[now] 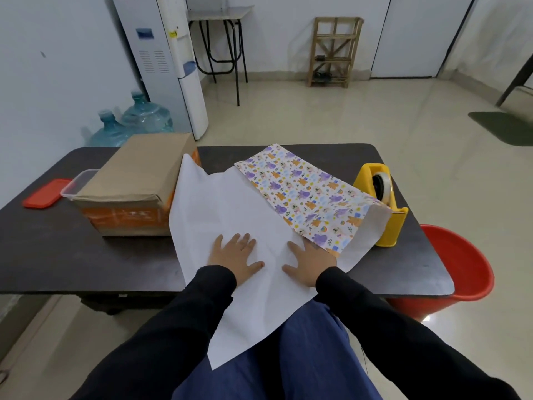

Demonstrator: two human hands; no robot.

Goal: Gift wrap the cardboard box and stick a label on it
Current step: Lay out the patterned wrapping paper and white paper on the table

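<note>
We see matt white wrapping paper [230, 203] on a dark, smooth counter [57, 246]. Beside it sit a plain cardboard box [135, 180] and a glossy yellow plastic tape dispenser [383, 197].

No legible text, faint marks on the cardboard box [131, 180] side, too blurred to read

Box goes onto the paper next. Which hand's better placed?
Probably left. The left hand lies flat on the wrapping paper on the side where the cardboard box stands; the right hand is nearer the tape dispenser.
</note>
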